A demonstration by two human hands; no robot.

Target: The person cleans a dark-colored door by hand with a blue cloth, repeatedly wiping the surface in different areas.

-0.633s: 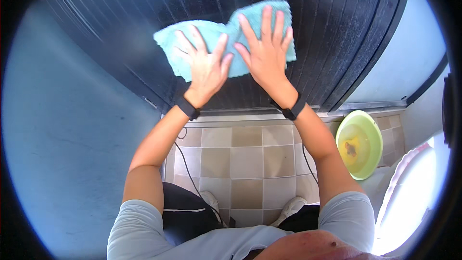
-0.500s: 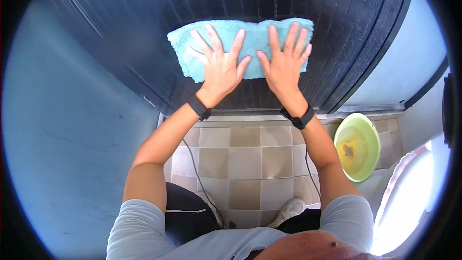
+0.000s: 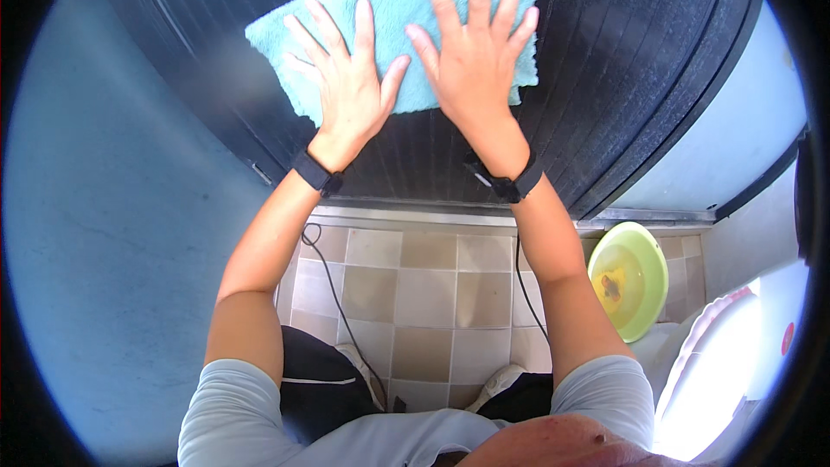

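Left hand (image 3: 350, 91) and right hand (image 3: 471, 69) lie flat, fingers wide, on the turquoise cloth (image 3: 389, 22) at 12 o'clock. Cloth has shifted toward 11 o'clock, covering higher door (image 3: 415, 156).

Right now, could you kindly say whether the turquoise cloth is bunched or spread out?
Spread out: the turquoise cloth lies broad against the dark panel, beneath the left hand and right hand.

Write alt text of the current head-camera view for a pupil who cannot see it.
A person's left hand and right hand lie spread on a light-blue cloth against a dark, grooved panel. Both wrists wear black bands. On the right, a green basin stands on a beige-and-white tiled floor.
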